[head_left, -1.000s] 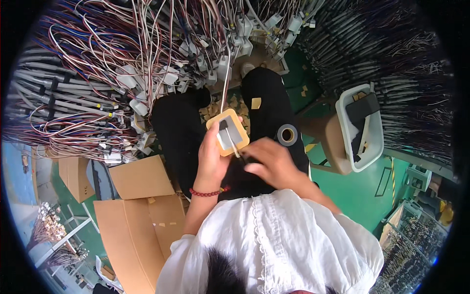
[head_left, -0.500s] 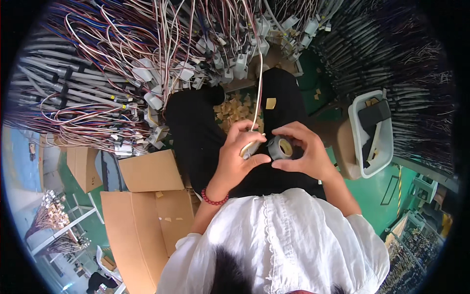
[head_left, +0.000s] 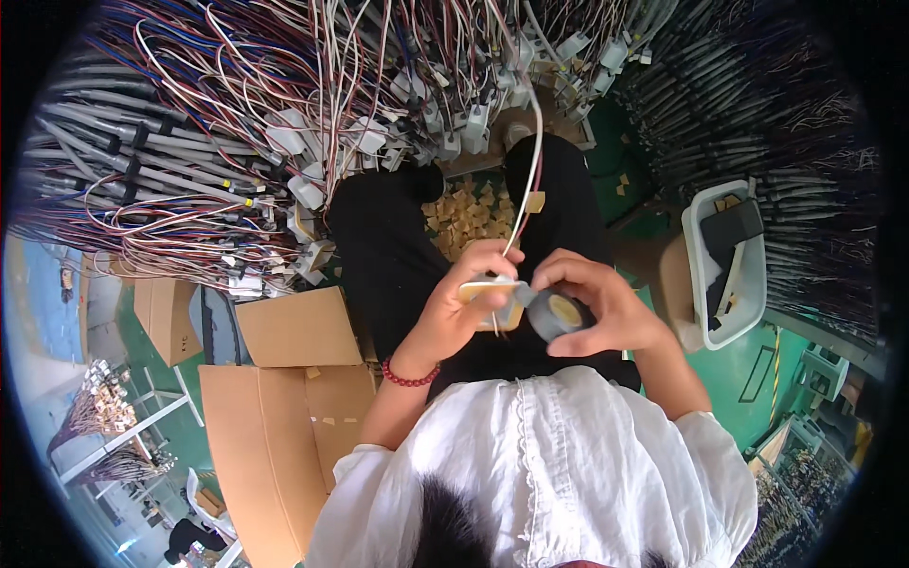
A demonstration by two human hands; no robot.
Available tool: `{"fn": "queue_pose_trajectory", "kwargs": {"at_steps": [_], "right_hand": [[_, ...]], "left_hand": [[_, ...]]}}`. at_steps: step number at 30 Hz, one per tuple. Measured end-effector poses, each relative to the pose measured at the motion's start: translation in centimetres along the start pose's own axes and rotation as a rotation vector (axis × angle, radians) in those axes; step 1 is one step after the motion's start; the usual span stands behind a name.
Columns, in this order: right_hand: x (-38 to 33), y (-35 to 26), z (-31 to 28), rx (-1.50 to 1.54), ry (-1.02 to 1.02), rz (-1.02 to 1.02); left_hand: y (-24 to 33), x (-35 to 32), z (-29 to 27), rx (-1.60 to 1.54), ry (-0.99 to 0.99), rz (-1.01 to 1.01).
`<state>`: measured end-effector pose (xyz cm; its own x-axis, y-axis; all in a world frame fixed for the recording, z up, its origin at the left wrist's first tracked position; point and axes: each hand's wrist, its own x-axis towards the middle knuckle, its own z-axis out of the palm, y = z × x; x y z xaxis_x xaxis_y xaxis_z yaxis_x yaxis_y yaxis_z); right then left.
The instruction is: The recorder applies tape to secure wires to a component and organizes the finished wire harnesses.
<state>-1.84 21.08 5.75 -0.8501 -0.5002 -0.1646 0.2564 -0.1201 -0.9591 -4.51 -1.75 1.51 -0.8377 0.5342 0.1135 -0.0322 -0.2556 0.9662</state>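
Note:
Above my lap, my left hand is closed on a small pale connector box with a yellowish flat face. A white and dark red cable runs from it up toward the wire bundles. My right hand grips a roll of grey tape from its right side. The roll sits right beside the box, and a short grey strip of tape seems to reach from it to the box. My fingers hide part of both things.
Hanging wire bundles with white connectors crowd the far side and left. Yellowish paper scraps lie on the floor between my legs. At the left is an open cardboard box; at the right, a white bin holds dark pieces.
The connector box has turned in my left hand, so its yellowish face now shows. The tape roll has tilted and moved slightly right and nearer, with a strip now showing between the two.

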Motion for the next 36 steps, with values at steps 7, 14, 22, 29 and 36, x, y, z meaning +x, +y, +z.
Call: {"fn": "queue_pose_trajectory", "kwargs": {"at_steps": [7,14,22,29,36], "right_hand": [[2.1,0.9,-1.3,0.145,-0.015,0.079],[3.1,-0.2,-1.1,0.032,-0.193,0.001],[2.9,0.1,-0.9,0.176,-0.267,0.017],[2.3,0.6,-0.6,0.294,-0.356,0.106],[3.0,-0.1,-0.7,0.21,-0.557,0.147]], "left_hand": [[2.1,-0.1,-0.5,-0.188,-0.125,-0.207],[3.0,1.0,-0.3,-0.264,-0.192,-0.254],[2.5,1.0,-0.8,-0.29,-0.287,-0.226],[2.6,1.2,-1.3,-0.241,-0.385,-0.208],[3.4,1.8,-1.8,-0.368,-0.453,-0.326]]}}
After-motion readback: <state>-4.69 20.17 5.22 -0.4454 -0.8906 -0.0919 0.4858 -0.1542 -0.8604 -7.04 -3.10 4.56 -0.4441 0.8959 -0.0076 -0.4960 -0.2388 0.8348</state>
